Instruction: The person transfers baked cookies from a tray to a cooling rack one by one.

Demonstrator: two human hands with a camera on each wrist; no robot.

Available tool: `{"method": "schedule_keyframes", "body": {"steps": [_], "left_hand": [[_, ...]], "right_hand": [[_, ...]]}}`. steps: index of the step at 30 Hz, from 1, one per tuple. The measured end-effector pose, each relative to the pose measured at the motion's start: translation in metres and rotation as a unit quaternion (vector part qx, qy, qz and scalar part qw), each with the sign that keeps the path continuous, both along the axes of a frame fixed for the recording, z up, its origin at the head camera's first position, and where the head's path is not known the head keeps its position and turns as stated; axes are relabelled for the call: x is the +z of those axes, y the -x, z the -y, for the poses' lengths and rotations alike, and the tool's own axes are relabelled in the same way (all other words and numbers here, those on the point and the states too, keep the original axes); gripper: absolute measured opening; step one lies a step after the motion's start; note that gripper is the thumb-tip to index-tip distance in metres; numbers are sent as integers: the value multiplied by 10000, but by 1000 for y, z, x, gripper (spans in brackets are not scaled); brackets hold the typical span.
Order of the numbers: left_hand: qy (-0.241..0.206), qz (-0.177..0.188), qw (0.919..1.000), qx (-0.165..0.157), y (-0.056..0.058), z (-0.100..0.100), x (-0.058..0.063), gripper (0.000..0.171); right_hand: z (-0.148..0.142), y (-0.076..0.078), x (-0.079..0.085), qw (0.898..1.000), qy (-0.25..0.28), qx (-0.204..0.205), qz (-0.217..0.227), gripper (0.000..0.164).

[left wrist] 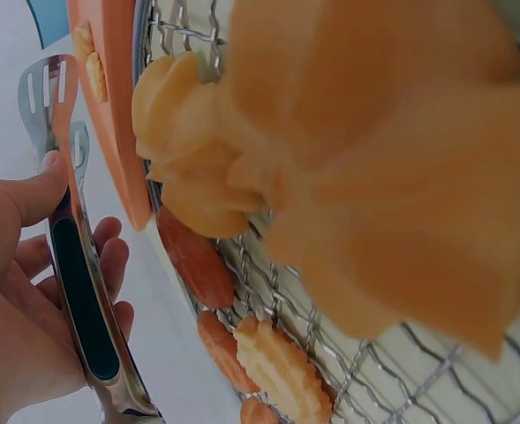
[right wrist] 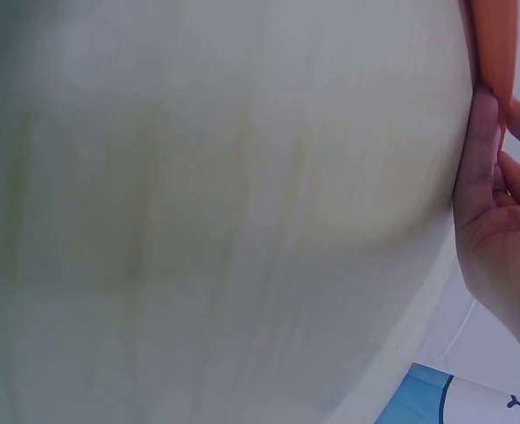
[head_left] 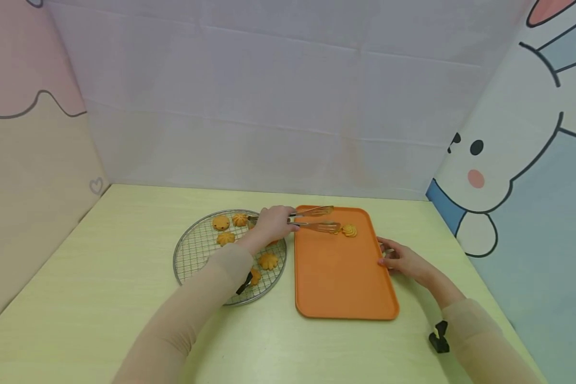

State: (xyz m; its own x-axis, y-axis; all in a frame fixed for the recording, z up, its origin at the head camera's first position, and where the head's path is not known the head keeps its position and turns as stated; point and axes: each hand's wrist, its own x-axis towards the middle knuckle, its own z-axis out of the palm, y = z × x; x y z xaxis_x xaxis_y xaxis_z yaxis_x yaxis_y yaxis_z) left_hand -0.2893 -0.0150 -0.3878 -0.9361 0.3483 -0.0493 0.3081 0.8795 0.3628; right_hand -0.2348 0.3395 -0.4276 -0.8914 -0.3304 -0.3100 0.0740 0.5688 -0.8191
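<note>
My left hand [head_left: 272, 224] grips a pair of metal tongs [head_left: 317, 226] with slotted ends and reaches across the round wire rack. The tong ends stand apart over the far part of the orange tray [head_left: 343, 282]. Two small piped cookies lie there: a swirled cookie [head_left: 349, 230], and another partly hidden by the lower tong end. On the tray's right edge, my right hand [head_left: 405, 262] holds the rim between thumb and fingers, with fingertips beneath it in the right wrist view.
Left of the tray sits the wire rack [head_left: 175, 256]. On it are several golden cookies [head_left: 269, 261] and, in the left wrist view, reddish-brown oval pieces [left wrist: 196, 261]. The pale yellow table [head_left: 101, 266] meets a white backdrop [head_left: 269, 106] and printed side panels.
</note>
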Motion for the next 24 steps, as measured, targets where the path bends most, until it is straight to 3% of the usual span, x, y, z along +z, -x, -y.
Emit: {"method": "schedule_keyframes", "body": {"steps": [4, 12, 24], "left_hand": [[91, -111, 9999, -69, 3, -2, -3, 49], [119, 161, 9996, -176, 14, -8, -13, 54], [190, 254, 9993, -202, 20, -11, -13, 54]], "right_hand": [[1, 0, 0, 10000, -12, -3, 1, 69], [3, -1, 3, 10000, -38, -14, 53, 69], [4, 0, 4, 9999, -62, -48, 65, 69]]}}
